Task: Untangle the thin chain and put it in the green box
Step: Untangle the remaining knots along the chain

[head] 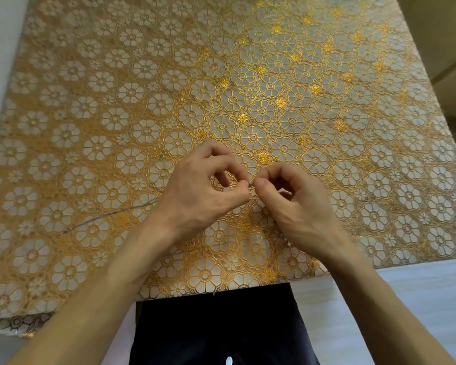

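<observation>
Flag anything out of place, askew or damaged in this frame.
Nothing damaged or spilled. The thin chain trails loose to the left across the tablecloth while the left hand and right hand pinch it between them. One oddity: no green box shows anywhere in view.

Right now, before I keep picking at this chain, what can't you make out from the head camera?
Tangle: head view, where the left hand and right hand pinch the thin chain; too small, and covered by the thumbs in each grip.
Chain's other side: hidden under the right hand; only faint glints show by the wrist.
Chain's left tail: nearly lost against the patterned tablecloth.
Green box: outside the frame.
</observation>
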{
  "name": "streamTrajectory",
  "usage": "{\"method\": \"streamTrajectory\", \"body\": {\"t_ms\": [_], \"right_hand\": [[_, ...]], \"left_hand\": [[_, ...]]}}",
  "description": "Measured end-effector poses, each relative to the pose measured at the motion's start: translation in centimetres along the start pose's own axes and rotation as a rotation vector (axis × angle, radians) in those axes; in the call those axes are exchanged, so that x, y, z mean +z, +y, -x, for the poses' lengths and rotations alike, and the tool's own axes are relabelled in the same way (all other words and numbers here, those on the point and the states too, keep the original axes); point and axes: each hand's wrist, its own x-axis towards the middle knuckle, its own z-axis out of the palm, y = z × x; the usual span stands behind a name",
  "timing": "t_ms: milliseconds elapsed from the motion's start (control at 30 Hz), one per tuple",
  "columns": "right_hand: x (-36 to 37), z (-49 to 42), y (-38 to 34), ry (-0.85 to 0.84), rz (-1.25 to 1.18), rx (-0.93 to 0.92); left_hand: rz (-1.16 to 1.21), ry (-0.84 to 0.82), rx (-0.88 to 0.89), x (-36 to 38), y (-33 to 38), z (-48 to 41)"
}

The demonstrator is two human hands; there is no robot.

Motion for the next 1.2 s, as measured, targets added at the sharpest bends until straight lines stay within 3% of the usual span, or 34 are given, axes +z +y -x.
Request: {"method": "streamTrajectory", "body": {"t_ms": [133,300,500,1000,1200], "right_hand": [[0.1,0.0,-0.1,0.025,-0.199,0.096],[0.0,-0.1,-0.3,0.119,-0.082,0.005],[-0.7,0.5,-0.3,0.103,-0.08,-0.002],[-0.9,0.2,-0.9,0.087,0.18,0.012],[-0.7,0.2,-1.0,0.122,0.121,0.093]], "left_hand": [[-0.006,0.001,-0.006,-0.1,0.2,0.1],[0.137,0.009,-0.082,0.0,0.8,0.1],[0.161,0.024,-0.1,-0.1,0.7,0.4],[-0.147,0.08,0.103,0.5,0.0,0.5],[-0.239,0.09,0.131,0.7,-0.3,0.7]]}}
